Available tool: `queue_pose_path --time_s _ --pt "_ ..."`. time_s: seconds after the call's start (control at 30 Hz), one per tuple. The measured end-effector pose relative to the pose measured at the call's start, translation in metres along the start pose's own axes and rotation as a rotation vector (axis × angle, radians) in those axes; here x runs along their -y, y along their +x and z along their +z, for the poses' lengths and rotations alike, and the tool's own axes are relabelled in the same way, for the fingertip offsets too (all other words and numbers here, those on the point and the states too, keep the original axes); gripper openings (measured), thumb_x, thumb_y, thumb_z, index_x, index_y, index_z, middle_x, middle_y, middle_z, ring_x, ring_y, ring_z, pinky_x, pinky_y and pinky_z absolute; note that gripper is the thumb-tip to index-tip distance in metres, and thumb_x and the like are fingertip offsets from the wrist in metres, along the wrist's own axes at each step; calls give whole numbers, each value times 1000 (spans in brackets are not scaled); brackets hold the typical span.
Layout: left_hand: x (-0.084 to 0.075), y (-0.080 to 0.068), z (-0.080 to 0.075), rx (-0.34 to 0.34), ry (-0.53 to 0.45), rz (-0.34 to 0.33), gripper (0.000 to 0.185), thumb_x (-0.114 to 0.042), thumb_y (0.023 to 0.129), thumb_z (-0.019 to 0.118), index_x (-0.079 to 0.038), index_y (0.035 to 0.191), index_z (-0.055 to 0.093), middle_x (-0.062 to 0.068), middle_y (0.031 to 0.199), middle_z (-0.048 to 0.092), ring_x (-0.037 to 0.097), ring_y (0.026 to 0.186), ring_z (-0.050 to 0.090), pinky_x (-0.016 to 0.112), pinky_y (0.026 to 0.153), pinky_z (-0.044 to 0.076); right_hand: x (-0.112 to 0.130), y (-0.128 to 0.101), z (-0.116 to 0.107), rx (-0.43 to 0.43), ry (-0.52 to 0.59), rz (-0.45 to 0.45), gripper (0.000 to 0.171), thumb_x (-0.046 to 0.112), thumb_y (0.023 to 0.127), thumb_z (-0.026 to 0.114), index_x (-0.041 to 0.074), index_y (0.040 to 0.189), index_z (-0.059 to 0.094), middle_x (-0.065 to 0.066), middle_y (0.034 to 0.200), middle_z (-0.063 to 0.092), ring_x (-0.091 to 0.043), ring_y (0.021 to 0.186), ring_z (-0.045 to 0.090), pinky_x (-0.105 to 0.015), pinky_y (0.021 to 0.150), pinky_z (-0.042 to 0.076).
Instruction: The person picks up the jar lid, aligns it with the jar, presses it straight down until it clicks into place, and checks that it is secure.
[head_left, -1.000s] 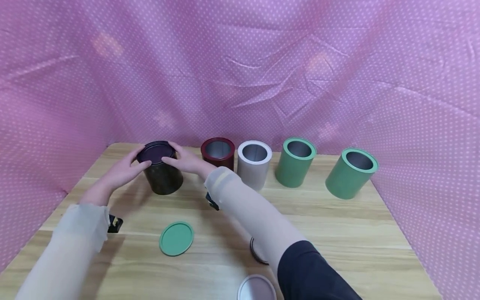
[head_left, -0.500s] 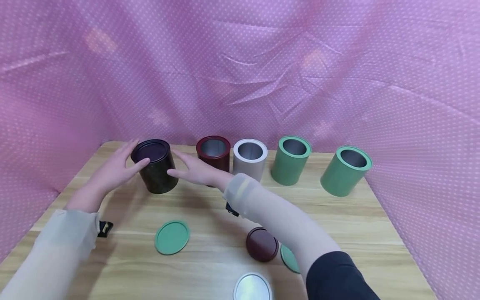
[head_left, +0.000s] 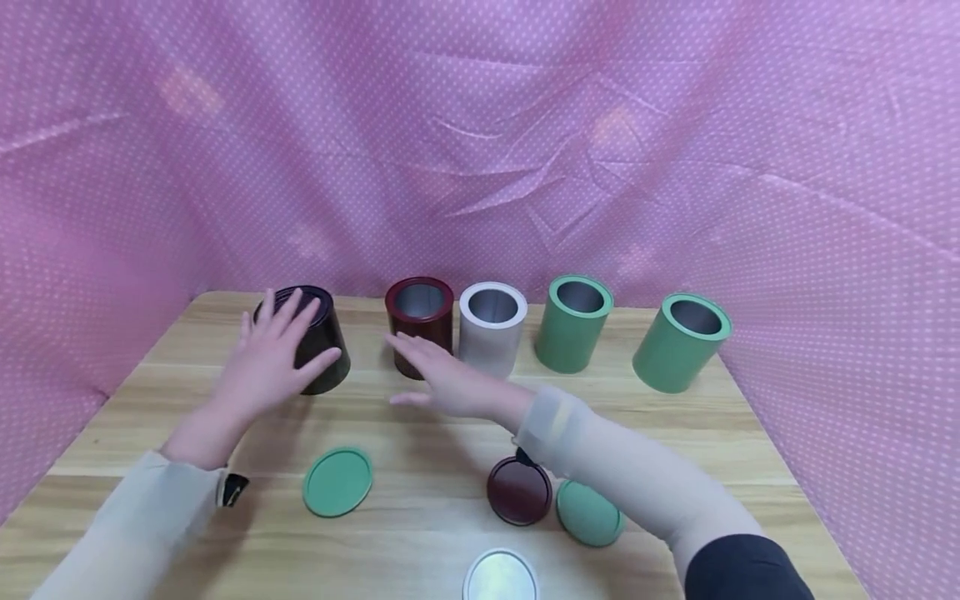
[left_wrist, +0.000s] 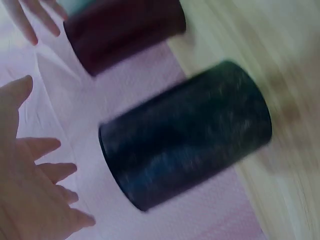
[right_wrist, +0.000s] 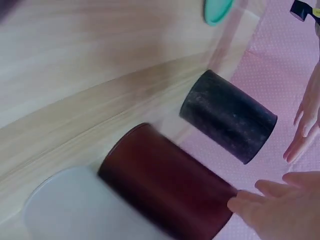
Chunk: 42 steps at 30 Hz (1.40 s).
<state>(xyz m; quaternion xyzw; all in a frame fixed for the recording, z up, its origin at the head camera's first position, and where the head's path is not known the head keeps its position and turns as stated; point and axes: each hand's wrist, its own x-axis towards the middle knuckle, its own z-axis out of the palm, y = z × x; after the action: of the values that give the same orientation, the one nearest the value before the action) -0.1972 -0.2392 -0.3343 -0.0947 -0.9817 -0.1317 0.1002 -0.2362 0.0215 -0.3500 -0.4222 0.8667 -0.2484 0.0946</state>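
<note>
A white lid point(head_left: 501, 577) lies nearest on the wooden table point(head_left: 408, 550). Beyond it lie a dark red lid point(head_left: 519, 492), a green lid point(head_left: 590, 513) just beside it, and a second green lid point(head_left: 338, 482) farther left. The left hand point(head_left: 262, 360), fingers spread and free, is near the black can point(left_wrist: 185, 135), which stands upright at the row's left end. The right hand point(head_left: 453, 385), fingers extended and free, is near the dark red can point(right_wrist: 167, 180); contact cannot be determined. A white can point(head_left: 489, 343) and two green cans point(head_left: 570, 340) point(head_left: 677, 354) continue the row rightward, before a pink cloth point(head_left: 480, 125).

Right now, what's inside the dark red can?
In the head view, only grey inner wall shows in the dark red can. The near rim hides its bottom; I can't tell whether anything lies there.
</note>
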Motion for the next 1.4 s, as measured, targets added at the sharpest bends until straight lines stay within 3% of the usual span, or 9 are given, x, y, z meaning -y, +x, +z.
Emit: queue_pose_path --time_s 0.13,0.33,0.57,0.87,1.17,1.4 --pt "-20 -4 13 -36 28 53 80 -50 92 58 -4 151 30 25 158 19 51 145 2 72 111 3 -13 -30 0 -33 -7 54 84 40 91 65 16 156 18 -10 162 18 -29 150 15 -44 121 18" --pt "-55 -18 46 -57 24 83 77 -48 92 59 -4 149 33 23 156 28 46 145 14 67 114 14 -39 -73 3 -86 -31 53 84 34 90 68 7 154 21 -17 160 21 -32 149 17 -47 120 21" --pt "-91 -29 82 9 1 138 80 -50 88 64 -9 150 35 16 156 32 40 145 23 62 114 24 -56 -117 11 -100 -89 111 84 34 89 69 3 152 24 -20 158 24 -39 146 23 -53 116 27" --pt "-114 -34 123 127 11 252 79 -56 89 60 -7 147 40 17 152 38 40 144 26 58 114 28 -68 -151 25 -106 -89 161 82 34 88 70 -1 150 29 -24 155 29 -42 143 25 -58 114 26" --pt "-135 -36 137 238 -22 350 79 -60 90 55 -10 149 38 16 154 36 39 144 28 59 115 25 -73 -167 34 -65 -85 181 84 32 87 72 -5 149 29 -27 153 29 -46 141 27 -58 114 27" --pt "-147 -35 139 339 -87 352 77 -58 90 56 -14 150 35 15 155 34 39 145 26 60 115 25 -75 -185 43 -59 -64 232 88 37 86 72 -5 149 27 -27 153 28 -45 142 27 -58 114 26"
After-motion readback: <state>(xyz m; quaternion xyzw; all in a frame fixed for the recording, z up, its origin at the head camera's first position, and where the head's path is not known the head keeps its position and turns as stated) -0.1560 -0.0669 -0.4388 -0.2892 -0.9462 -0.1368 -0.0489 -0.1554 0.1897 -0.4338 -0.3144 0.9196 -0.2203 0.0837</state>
